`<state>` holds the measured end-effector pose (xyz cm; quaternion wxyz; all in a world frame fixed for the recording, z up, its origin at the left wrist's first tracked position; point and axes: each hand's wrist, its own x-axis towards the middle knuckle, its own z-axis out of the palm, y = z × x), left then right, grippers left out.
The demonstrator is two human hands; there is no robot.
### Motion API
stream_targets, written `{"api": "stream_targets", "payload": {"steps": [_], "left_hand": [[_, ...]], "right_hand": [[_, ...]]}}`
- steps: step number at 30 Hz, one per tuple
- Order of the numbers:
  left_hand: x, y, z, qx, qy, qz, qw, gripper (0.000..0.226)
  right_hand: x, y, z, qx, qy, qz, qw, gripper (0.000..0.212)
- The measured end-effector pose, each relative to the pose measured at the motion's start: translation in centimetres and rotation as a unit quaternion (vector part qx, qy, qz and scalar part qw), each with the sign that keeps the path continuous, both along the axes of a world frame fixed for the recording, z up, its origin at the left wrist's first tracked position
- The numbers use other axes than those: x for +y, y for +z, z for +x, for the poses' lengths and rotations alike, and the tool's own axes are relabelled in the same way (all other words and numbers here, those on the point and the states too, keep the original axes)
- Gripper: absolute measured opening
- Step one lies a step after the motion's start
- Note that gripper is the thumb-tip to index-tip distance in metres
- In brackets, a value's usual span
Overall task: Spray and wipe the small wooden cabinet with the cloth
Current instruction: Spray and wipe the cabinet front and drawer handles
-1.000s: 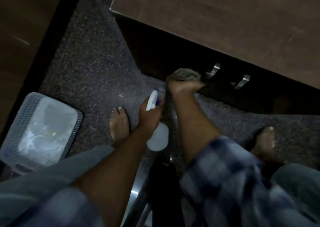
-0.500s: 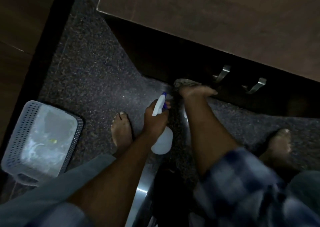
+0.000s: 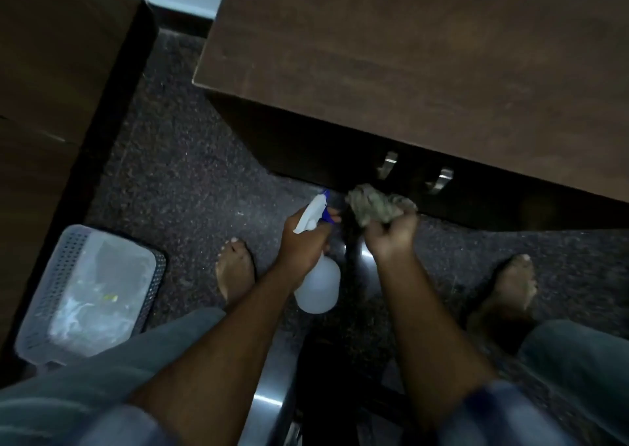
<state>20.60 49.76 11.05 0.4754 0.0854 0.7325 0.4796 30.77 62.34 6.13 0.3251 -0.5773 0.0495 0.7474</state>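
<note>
Standing on dark speckled floor, small wooden cabinet, two metal handles showing on its shadowed front, right hand bunching grey cloth just beside that front, fingers curled tight around it, left hand gripping white spray bottle, perforated basket sitting well apart.

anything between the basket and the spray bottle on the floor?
Head view: the person's left bare foot stands on the dark carpet between the plastic basket and the spray bottle, which the left hand holds.
</note>
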Motion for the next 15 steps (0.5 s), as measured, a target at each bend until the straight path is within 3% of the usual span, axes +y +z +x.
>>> {"api": "stream_targets", "payload": {"steps": [3, 6, 9, 12, 15], "left_hand": [[0.9, 4.4, 1.1, -0.012, -0.017, 0.008, 1.000, 0.039], [1.4, 7.8, 2.4, -0.005, -0.039, 0.018, 0.999, 0.035], [1.4, 10.4, 3.8, 0.024, -0.022, 0.020, 0.999, 0.028], [1.2, 11.8, 4.7, 0.034, 0.013, 0.028, 0.999, 0.026], [0.5, 12.5, 5.0, 0.036, 0.044, 0.030, 0.998, 0.034]], "right_hand": [[-2.8, 3.6, 4.2, 0.081, 0.031, 0.029, 0.996, 0.047], [-4.1, 6.7, 6.5, 0.072, 0.009, 0.019, 0.997, 0.041], [-4.3, 9.8, 6.9, 0.054, -0.031, 0.034, 0.997, 0.022], [-3.9, 13.7, 6.3, 0.066, -0.031, 0.044, 0.996, 0.033], [-0.7, 16.8, 4.0, 0.103, -0.155, 0.037, 0.982, 0.044]]}}
